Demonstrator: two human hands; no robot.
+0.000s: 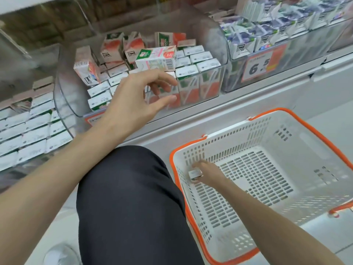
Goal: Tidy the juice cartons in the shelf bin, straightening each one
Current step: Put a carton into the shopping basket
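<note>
- Left hand (141, 96): fingers and thumb spread, holding nothing. It hovers at the front of the bin, fingertips just below the sideways carton.
- Right hand (209, 174): low in the shopping basket, fingers closed round a small white box (195, 174). The box is probably a carton seen end-on, but it is too blurred to confirm.
- Sideways carton (155, 58): pink-and-white juice carton lying flat across the tops of standing ones, barcode facing out. Judged to be the item in hand.
- Leaning carton (87, 72): same kind, tipped over at the bin's left side and resting on the flat tops beneath.
- Back cartons (112, 46): several at the rear, tilted at differing angles.
- Front-right rows (207, 66): cartons standing upright and packed tight, tops level. These serve as the reference for alignment.
- Shelf bin (57, 96): clear plastic with curved walls, set on the shelf edge.
- Handling note: take the sideways carton by its two long faces, lift it clear before turning it upright, and seat it in a gap. Pushing it along would likely tip its neighbours.
- Shopping basket (172, 155): white perforated plastic with an orange rim, on the floor to the right.
- Adjoining bin (248, 35): blue-printed cartons, with a price label (257, 66) reading 6.5.
- Knee (129, 197): in black cloth, bent between the arms.
</note>
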